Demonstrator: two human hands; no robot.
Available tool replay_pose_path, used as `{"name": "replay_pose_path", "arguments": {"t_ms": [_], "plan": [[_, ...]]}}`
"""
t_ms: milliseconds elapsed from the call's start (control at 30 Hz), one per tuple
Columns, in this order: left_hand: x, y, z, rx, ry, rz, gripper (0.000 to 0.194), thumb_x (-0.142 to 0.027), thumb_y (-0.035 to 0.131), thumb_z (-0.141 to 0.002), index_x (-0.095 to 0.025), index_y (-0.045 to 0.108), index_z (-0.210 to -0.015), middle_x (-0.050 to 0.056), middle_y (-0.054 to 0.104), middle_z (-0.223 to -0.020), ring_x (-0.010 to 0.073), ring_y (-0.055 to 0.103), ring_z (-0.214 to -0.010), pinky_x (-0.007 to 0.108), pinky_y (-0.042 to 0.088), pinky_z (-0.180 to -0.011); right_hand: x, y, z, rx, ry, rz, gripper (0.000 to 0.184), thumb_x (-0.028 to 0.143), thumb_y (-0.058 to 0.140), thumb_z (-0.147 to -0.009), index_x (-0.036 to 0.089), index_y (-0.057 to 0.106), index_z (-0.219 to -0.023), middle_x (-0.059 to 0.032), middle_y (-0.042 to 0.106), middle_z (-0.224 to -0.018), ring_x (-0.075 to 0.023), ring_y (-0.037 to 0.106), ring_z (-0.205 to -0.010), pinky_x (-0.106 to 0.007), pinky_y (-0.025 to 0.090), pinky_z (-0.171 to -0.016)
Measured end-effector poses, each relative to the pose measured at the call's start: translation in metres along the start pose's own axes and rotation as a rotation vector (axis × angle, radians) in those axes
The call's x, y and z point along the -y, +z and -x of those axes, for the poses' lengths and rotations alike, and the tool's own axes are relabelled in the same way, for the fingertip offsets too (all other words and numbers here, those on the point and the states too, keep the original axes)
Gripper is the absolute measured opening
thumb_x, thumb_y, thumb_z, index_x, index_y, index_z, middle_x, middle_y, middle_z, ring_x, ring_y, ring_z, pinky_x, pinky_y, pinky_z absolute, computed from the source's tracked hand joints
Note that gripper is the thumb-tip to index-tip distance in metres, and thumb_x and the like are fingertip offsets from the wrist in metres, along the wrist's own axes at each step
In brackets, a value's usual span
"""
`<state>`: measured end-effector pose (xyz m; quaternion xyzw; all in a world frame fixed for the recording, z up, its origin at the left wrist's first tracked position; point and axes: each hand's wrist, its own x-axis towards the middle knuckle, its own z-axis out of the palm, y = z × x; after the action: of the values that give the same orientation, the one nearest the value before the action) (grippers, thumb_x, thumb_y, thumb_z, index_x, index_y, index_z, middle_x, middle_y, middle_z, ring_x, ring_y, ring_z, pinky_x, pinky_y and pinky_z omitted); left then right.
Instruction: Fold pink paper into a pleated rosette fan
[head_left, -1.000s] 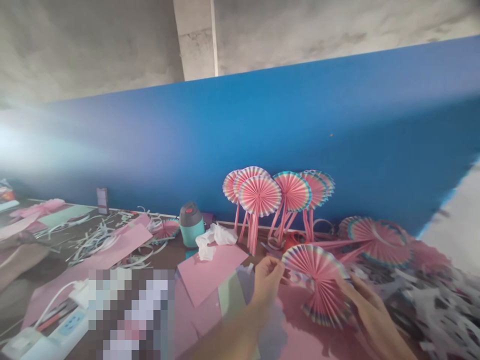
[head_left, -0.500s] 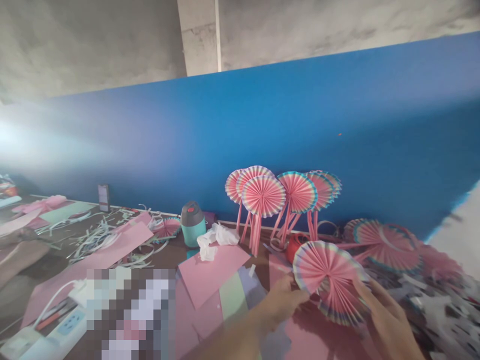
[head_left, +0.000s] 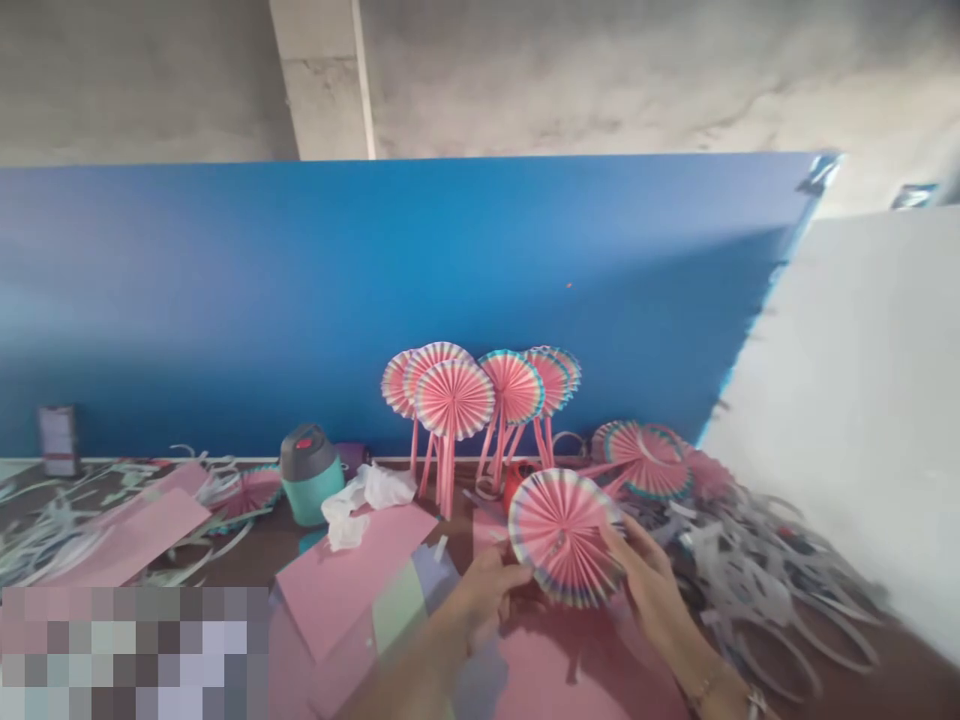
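Note:
A round pleated pink paper fan point(head_left: 566, 530), with a pale striped rim, is held up between my two hands. At its lower left edge my left hand point(head_left: 484, 590) is closed, thumb and fingers pinching the rim. My right hand point(head_left: 649, 575) grips the opposite edge, its fingers lying along the pleats. The fan's disc looks full and round. Below it lie pink paper sheets point(head_left: 577, 665).
Finished-looking fans on sticks point(head_left: 454, 400) stand against the blue partition point(head_left: 300, 270). A teal and grey bottle point(head_left: 311, 480) and crumpled white tissue point(head_left: 367, 500) stand left of centre. More fans point(head_left: 645, 460) and white paper strips point(head_left: 750, 580) lie at right. A phone point(head_left: 58, 440) leans far left.
The view has swung to the right. The fan's lower part, which had a gap at its left side, is now spread into a full disc. Both hands still hold it.

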<state>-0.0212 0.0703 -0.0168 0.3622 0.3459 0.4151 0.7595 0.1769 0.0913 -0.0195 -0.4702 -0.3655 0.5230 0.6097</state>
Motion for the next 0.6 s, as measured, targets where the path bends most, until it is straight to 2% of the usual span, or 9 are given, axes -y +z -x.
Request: {"name": "replay_pose_path", "arguments": {"t_ms": [100, 200, 300, 400, 600], "plan": [[0.001, -0.004, -0.002, -0.086, -0.006, -0.001, 0.041, -0.031, 0.073, -0.049, -0.013, 0.048, -0.076, 0.004, 0.062, -0.063, 0.0098, 0.058, -0.055, 0.019, 0.042, -0.054, 0.003, -0.001, 0.001, 0.053, -0.028, -0.006, 0.042, 0.036, 0.083, -0.052, 0.016, 0.064, -0.084, -0.0008, 0.063, -0.077, -0.0145, 0.06, -0.072, -0.021, 0.05, -0.065], [0.003, -0.005, -0.004, -0.124, 0.002, -0.022, 0.036, -0.028, 0.071, -0.05, -0.015, 0.043, -0.069, 0.001, 0.057, -0.057, 0.0069, 0.052, -0.048, 0.017, 0.035, -0.046, 0.001, -0.005, 0.0, 0.099, -0.045, 0.004, 0.043, 0.038, 0.082, -0.056, 0.017, 0.066, -0.09, -0.0022, 0.064, -0.082, -0.0145, 0.058, -0.075, -0.021, 0.049, -0.066], [0.003, -0.002, -0.003, -0.133, -0.001, -0.054, 0.032, -0.026, 0.066, -0.05, -0.013, 0.048, -0.074, 0.001, 0.057, -0.056, 0.0078, 0.05, -0.044, 0.018, 0.029, -0.04, -0.001, -0.007, -0.002, 0.077, -0.055, 0.016, 0.049, 0.042, 0.08, -0.058, 0.018, 0.067, -0.098, -0.0047, 0.065, -0.092, -0.0159, 0.058, -0.079, -0.023, 0.049, -0.069], [0.003, 0.003, -0.001, -0.135, 0.019, -0.065, 0.038, -0.028, 0.062, -0.053, -0.012, 0.053, -0.086, -0.001, 0.056, -0.057, 0.0083, 0.049, -0.043, 0.018, 0.027, -0.037, -0.003, -0.007, -0.003, 0.069, -0.081, 0.037, 0.049, 0.042, 0.081, -0.058, 0.018, 0.069, -0.099, -0.0053, 0.065, -0.097, -0.0155, 0.058, -0.081, -0.022, 0.049, -0.071], [0.003, 0.009, 0.004, -0.123, -0.02, -0.055, 0.043, -0.026, 0.065, -0.054, -0.012, 0.054, -0.093, -0.003, 0.055, -0.06, 0.0092, 0.051, -0.043, 0.019, 0.031, -0.037, -0.005, -0.008, -0.002, 0.061, -0.087, 0.031, 0.051, 0.047, 0.076, -0.064, 0.018, 0.067, -0.105, -0.0061, 0.064, -0.103, -0.0153, 0.058, -0.082, -0.023, 0.05, -0.071]]}}
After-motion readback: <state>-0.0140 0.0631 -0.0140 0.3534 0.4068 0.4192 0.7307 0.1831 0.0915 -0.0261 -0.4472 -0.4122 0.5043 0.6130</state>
